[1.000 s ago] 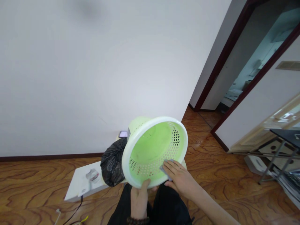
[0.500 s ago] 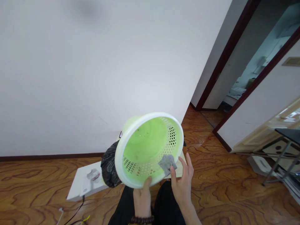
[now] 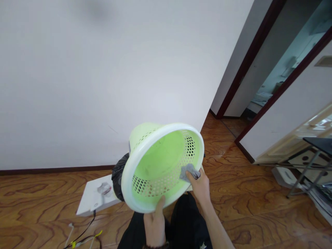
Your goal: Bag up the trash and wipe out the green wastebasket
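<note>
A light green plastic wastebasket (image 3: 160, 155) with a white rim and perforated sides is tilted so its open mouth faces me. My left hand (image 3: 155, 224) grips the rim at the bottom, thumb inside and the other fingers hidden beneath. In my right hand (image 3: 201, 185) is a crumpled grey cloth (image 3: 187, 172), pinched against the rim and inner wall at the lower right. Small dark specks show on the basket's inside. Behind its left side bulges a black plastic bag (image 3: 119, 178), partly covered by the basket.
A white flat box (image 3: 89, 197) with a clear-and-red item (image 3: 104, 188) on it lies at the left on the wood floor. Cables (image 3: 83, 238) run in front of it. A wall stands ahead; a doorway and a black-topped metal-legged table (image 3: 320, 145) are at the right.
My right hand has closed round the cloth; its fingers were spread before. The cloth is bunched and slightly higher on the rim. The basket has tipped a little and shifted slightly left.
</note>
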Available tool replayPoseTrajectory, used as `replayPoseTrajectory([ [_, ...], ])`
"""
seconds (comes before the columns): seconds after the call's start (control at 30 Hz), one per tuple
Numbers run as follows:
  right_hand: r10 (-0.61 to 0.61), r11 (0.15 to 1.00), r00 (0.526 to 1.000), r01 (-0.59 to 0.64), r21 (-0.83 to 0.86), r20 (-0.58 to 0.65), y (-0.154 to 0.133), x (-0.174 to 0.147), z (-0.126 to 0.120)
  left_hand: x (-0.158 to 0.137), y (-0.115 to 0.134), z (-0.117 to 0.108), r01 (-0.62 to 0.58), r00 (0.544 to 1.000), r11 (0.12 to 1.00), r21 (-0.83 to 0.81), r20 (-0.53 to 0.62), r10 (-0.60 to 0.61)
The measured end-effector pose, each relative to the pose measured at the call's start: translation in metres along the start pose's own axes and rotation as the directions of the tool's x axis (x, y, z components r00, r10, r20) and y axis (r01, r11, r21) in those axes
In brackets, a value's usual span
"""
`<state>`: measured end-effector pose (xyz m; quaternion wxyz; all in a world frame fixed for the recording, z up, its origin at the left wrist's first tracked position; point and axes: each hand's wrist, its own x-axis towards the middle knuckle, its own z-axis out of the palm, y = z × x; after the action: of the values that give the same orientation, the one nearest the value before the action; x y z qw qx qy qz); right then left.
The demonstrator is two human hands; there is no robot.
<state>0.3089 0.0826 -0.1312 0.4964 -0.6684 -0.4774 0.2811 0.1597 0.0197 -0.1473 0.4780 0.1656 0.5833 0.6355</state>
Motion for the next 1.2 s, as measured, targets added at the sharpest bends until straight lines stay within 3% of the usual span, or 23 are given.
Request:
replayPoseTrajectory([
  [0.1,-0.006,0.998,0.997,0.011,0.065,-0.075,-0.003,0.002,0.001,-0.003,-0.002,0.009,-0.042,0.999,0.998,-0.054,-0.031,0.040],
  [0.3,0.151,0.938,0.982,-0.106,0.329,-0.114,0.015,-0.041,0.045,-0.003,-0.002,0.013,-0.137,0.990,0.988,-0.072,-0.043,0.134],
  [0.4,0.149,0.945,0.984,-0.114,0.306,-0.096,0.013,-0.040,0.037,0.002,-0.003,0.003,-0.123,0.992,0.991,-0.051,0.001,0.123],
  [0.57,0.076,0.978,0.976,-0.033,0.206,-0.205,-0.002,-0.011,0.010,0.008,-0.005,0.002,-0.095,0.995,0.994,-0.057,-0.002,0.095],
  [0.8,0.172,0.936,0.980,-0.129,0.327,-0.104,0.011,-0.047,0.041,0.011,-0.007,0.000,-0.104,0.994,0.992,-0.066,0.017,0.106],
  [1.03,0.139,0.952,0.973,-0.081,0.294,-0.184,0.007,-0.017,0.012,0.008,-0.004,-0.002,-0.118,0.993,0.992,-0.049,0.026,0.119],
  [1.2,0.224,0.888,0.967,-0.154,0.432,-0.117,0.015,-0.054,0.045,0.005,-0.002,0.002,-0.152,0.988,0.986,-0.069,-0.017,0.151],
])
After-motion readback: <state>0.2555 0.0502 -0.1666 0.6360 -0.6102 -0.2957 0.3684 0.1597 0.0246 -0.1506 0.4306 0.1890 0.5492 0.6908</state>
